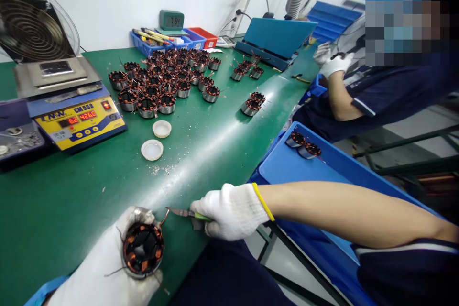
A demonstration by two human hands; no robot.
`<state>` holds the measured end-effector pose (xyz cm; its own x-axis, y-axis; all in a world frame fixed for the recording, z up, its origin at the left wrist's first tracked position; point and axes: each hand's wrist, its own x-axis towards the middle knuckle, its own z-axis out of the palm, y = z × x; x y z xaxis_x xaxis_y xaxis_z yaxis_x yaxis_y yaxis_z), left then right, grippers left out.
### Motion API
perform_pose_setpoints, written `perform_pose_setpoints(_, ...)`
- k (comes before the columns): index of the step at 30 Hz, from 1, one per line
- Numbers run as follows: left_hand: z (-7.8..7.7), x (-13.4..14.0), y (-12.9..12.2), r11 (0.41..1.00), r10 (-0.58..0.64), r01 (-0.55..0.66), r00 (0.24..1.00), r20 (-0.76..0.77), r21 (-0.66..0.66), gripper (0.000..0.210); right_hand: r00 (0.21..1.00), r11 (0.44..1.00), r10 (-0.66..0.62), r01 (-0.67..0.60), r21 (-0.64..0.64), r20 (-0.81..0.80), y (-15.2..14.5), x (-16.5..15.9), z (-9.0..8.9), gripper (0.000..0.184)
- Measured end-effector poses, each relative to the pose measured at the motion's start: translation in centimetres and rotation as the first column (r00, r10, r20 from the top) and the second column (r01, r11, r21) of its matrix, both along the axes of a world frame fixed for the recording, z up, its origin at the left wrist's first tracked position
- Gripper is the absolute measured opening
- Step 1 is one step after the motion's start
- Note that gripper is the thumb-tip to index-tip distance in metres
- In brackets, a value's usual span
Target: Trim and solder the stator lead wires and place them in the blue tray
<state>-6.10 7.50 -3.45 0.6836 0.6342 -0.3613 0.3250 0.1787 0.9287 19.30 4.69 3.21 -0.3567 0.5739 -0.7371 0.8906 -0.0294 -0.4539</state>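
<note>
My left hand (103, 267), in a white glove, is closed around a motor stator (143, 250) with copper windings and a silver metal rim. The stator's open face points up toward me, and thin wire leads stick out at its sides. My right hand (229, 211), in a white glove with a yellow cuff, grips green-handled pliers (182, 212). Their pointed metal tip is at the end of a copper lead (165, 217) rising from the stator; whether the jaws are closed on it I cannot tell. Both hands are over the near edge of the green table (103, 172).
Many stators (165, 81) crowd the table's back. Two white lids (152, 150) lie near scattered crumbs. At left stands a yellow-and-blue solder pot (79, 119) with a fan (34, 24) behind. A blue tray (287, 172) holds two stators at right. Beyond it, a co-worker's gloved hands (335, 62) hold something dark.
</note>
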Motion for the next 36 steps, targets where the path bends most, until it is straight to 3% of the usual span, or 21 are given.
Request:
perform_pose_setpoints(3, -0.4, -0.5, 0.0, 0.998, 0.006, -0.008, 1.000, 0.030, 0.055, 0.065, 0.994, 0.997, -0.061, 0.056, -0.054, -0.094, 0.2, 0.9, 0.0, 0.034)
perform_pose_setpoints(5, -0.5, -0.9, 0.3, 1.000, -0.021, 0.021, 0.997, 0.073, -0.004, 0.066, 0.979, 0.993, -0.107, 0.096, -0.074, -0.175, 0.4, 1.5, -0.1, 0.041)
perform_pose_setpoints(7, -0.3, -1.2, 0.7, 0.985, -0.118, 0.135, 0.981, 0.153, -0.105, 0.070, 0.970, 0.993, -0.113, 0.103, -0.053, -0.216, 0.6, 1.7, 0.0, 0.046)
perform_pose_setpoints(11, 0.7, -1.6, 1.5, 0.888, -0.265, 0.360, 0.909, 0.322, -0.286, 0.079, 0.971, 1.000, -0.019, 0.023, 0.013, -0.238, 0.6, 0.7, 0.4, 0.045)
perform_pose_setpoints(14, 1.0, -1.7, 1.8, 0.854, -0.236, 0.377, 0.895, 0.380, -0.357, 0.079, 0.975, 0.999, 0.029, -0.021, 0.039, -0.220, 0.7, -0.2, 0.9, 0.043)
perform_pose_setpoints(21, -0.3, -1.8, 2.0, 0.852, -0.227, 0.356, 0.912, 0.341, -0.384, 0.092, 0.994, 0.992, 0.048, -0.036, 0.122, -0.099, 1.0, -1.2, 1.4, 0.033)
perform_pose_setpoints(26, 0.6, -1.5, 2.2, 0.839, -0.291, 0.401, 0.901, 0.321, -0.367, 0.089, 0.994, 0.984, 0.095, -0.086, 0.154, -0.053, 0.9, -1.7, 1.6, 0.033)
perform_pose_setpoints(36, 0.0, -1.7, 2.3, 0.824, -0.338, 0.436, 0.891, 0.304, -0.361, 0.093, 0.987, 0.942, 0.158, -0.148, 0.302, -0.010, 0.2, -1.7, 0.5, 0.025)
